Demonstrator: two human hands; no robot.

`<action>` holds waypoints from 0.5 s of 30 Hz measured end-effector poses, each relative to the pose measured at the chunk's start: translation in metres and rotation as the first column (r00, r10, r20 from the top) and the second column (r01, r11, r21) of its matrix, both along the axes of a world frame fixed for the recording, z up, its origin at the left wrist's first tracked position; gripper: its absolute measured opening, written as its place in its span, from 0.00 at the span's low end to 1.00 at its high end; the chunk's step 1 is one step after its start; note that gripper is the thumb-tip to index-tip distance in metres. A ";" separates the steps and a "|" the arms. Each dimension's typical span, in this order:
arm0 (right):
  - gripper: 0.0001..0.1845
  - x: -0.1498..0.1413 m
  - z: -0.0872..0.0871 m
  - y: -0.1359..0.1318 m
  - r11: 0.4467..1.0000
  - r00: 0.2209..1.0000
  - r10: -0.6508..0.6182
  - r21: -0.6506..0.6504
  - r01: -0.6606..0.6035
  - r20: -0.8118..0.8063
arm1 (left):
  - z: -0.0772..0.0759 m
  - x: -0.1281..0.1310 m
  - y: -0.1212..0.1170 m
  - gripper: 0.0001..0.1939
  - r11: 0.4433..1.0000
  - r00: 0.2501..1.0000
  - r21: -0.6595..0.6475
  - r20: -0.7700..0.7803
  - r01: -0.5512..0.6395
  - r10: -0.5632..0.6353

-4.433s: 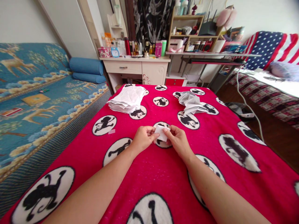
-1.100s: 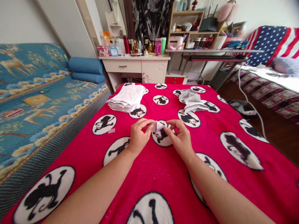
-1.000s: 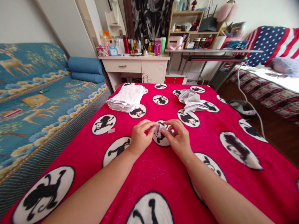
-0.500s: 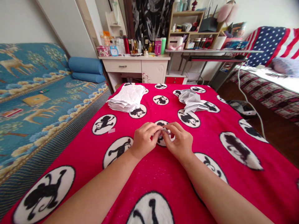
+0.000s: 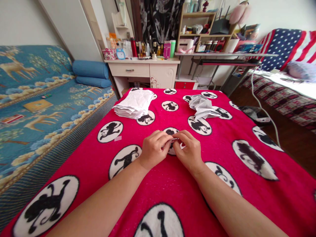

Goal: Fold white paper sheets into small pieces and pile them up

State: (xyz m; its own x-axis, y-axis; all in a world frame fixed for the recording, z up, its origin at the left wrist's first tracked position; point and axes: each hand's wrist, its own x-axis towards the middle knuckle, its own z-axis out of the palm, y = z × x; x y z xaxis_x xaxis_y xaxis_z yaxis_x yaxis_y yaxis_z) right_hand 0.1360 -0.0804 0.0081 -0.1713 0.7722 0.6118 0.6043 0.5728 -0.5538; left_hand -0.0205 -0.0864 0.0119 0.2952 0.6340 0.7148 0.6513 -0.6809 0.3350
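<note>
Above the red cloth, my left hand [image 5: 155, 148] and my right hand [image 5: 189, 149] meet with fingertips pinched together. Between them sits a small pale strip [image 5: 174, 139], mostly hidden by the fingers; its material cannot be made out. A stack of white folded paper sheets [image 5: 134, 104] lies beyond my left hand. Farther right, some crumpled grey-white paper [image 5: 202, 107] rests on the cloth past my right hand. A small translucent piece [image 5: 118, 138] lies flat to the left of my left hand.
A red blanket [image 5: 158, 187] with black monkey prints covers the surface under my arms. On the left stands a blue patterned sofa [image 5: 81, 98]. A white dresser [image 5: 143, 70] with bottles is behind, beside a desk with shelves. A white cable [image 5: 264, 110] hangs at right.
My fingertips have shifted slightly around the pale strip, which now shows as a thin light edge between them. The paper stacks have stayed in place.
</note>
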 end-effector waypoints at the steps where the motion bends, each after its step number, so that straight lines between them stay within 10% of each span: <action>1: 0.10 0.000 0.000 0.001 1.000 1.000 0.006 -0.002 -0.006 -0.015 | 0.000 0.000 0.000 0.06 1.000 1.000 -0.002 0.006 0.004 -0.004; 15: 0.06 -0.002 -0.002 0.004 1.000 0.989 0.009 0.025 -0.006 -0.148 | -0.004 0.000 0.003 0.04 0.993 0.996 -0.116 0.082 -0.035 0.045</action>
